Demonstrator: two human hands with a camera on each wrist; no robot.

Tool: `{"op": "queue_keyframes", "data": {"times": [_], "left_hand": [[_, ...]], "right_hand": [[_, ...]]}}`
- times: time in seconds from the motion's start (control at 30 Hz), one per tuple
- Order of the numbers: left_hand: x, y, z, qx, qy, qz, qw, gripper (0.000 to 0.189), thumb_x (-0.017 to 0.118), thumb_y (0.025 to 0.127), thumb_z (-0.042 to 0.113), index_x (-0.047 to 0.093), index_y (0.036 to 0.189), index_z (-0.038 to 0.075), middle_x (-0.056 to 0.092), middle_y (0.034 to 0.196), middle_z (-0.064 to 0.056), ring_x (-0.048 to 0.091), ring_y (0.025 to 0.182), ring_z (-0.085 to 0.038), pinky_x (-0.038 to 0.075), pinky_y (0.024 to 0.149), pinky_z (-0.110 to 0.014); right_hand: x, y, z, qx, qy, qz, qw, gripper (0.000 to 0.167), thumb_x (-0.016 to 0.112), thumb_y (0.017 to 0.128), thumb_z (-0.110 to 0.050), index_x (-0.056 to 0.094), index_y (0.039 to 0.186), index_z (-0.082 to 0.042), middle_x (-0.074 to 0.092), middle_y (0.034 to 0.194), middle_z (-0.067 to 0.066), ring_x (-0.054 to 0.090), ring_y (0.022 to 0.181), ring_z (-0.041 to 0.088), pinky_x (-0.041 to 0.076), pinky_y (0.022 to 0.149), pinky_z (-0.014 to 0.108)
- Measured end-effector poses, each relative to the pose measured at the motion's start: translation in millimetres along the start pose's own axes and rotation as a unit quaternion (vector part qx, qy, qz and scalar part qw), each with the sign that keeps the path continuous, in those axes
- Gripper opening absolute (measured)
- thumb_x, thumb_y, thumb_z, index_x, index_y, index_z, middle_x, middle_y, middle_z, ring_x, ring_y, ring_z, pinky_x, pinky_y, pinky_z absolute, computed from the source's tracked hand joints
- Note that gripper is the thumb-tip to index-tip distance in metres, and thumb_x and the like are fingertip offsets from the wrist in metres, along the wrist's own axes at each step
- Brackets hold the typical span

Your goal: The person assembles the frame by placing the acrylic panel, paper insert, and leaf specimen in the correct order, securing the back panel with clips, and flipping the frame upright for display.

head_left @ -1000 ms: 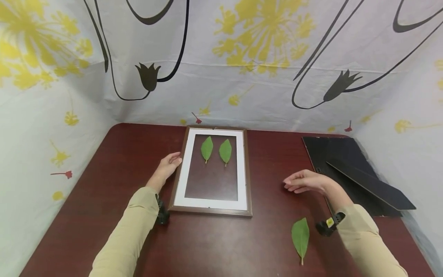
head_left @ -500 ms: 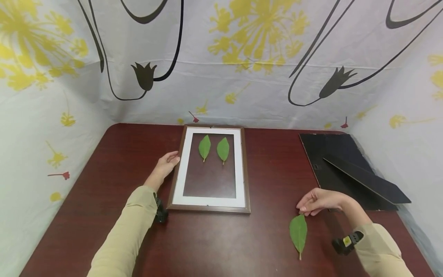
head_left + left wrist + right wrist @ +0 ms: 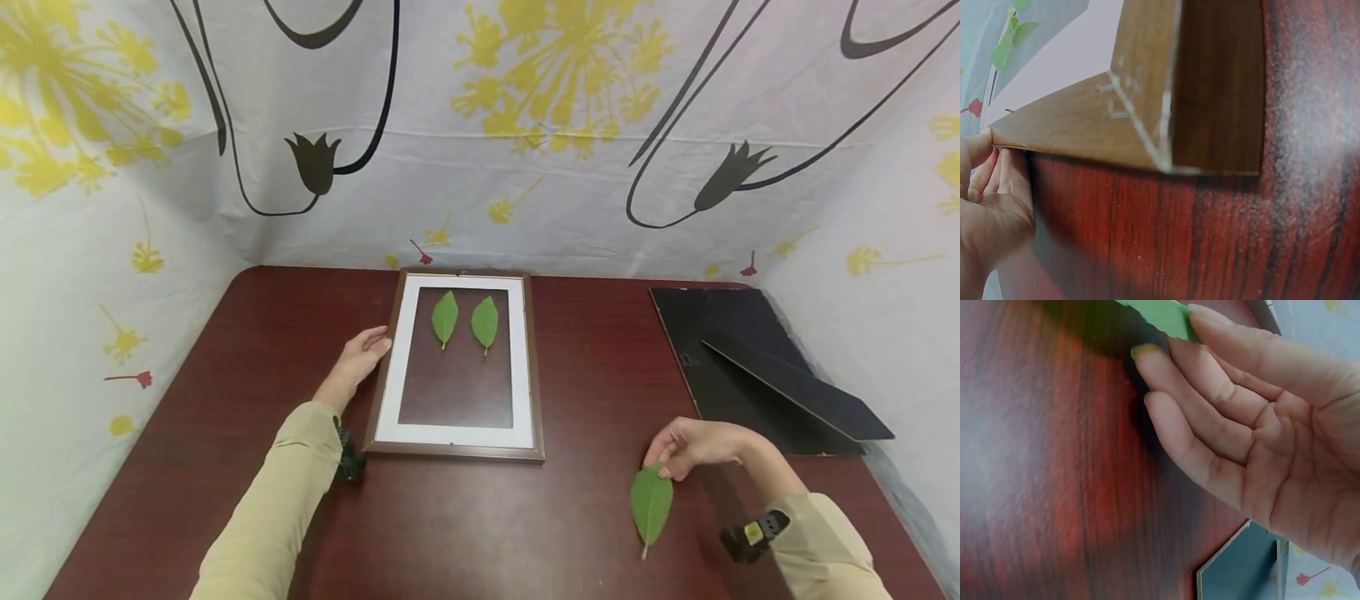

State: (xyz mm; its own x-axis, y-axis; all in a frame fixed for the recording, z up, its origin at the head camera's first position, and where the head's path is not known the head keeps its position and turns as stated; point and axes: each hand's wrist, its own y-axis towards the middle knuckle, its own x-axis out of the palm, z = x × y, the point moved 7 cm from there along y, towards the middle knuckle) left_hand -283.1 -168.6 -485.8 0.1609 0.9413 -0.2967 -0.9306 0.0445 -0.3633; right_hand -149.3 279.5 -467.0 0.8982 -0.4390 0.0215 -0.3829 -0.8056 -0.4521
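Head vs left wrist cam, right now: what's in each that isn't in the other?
Head only: the right grip pinching a loose green leaf, and the black backing panel.

Left wrist only: pale marks beside a corner joint of the picture frame; head doesn't resolve them.

Both: the left grip at the picture frame's edge, white mat, tabletop, patterned backdrop, and green inside the mat opening: two leaves in head, blurred in left wrist.
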Motion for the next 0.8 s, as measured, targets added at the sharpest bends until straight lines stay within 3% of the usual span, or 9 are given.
{"op": "queue_keyframes", "data": {"times": [0.27,0.5,0.8], "left_hand": [[-0.7,0.5,-0.5,0.002,-0.002,0.001,1.0000,0.049,0.042,0.098,0.021,0.028,0.143,0.008,0.032,0.147,-0.014,0.028,0.137,-0.027,0.024,0.114,-0.039],[-0.2,4.2,-1.9,0.007,-0.005,-0.001,1.0000,0.049,0.042,0.098,0.020,0.028,0.143,0.008,0.032,0.147,-0.014,0.029,0.137,-0.026,0.025,0.113,-0.039],[-1.1,4.0,-2.4,0.012,-0.011,0.001,0.9999,0.048,0.042,0.098,0.019,0.029,0.142,0.007,0.033,0.146,-0.014,0.031,0.136,-0.026,0.026,0.113,-0.037]], "right_hand": [[-6.6,12.2,-10.4,-0.022,-0.009,0.010,0.9997,0.026,0.048,0.092,-0.001,0.053,0.108,0.018,0.069,0.093,-0.003,0.066,0.084,0.005,0.056,0.076,0.028],[-14.3,26.0,-19.5,-0.010,-0.017,0.047,0.9987,0.028,0.050,0.092,-0.006,0.052,0.108,0.017,0.067,0.092,-0.006,0.064,0.081,0.004,0.056,0.073,0.027],[-20.3,46.9,-35.7,-0.011,-0.013,0.060,0.9981,0.030,0.050,0.092,-0.006,0.049,0.109,0.019,0.067,0.091,-0.005,0.065,0.081,0.005,0.056,0.072,0.029]]}}
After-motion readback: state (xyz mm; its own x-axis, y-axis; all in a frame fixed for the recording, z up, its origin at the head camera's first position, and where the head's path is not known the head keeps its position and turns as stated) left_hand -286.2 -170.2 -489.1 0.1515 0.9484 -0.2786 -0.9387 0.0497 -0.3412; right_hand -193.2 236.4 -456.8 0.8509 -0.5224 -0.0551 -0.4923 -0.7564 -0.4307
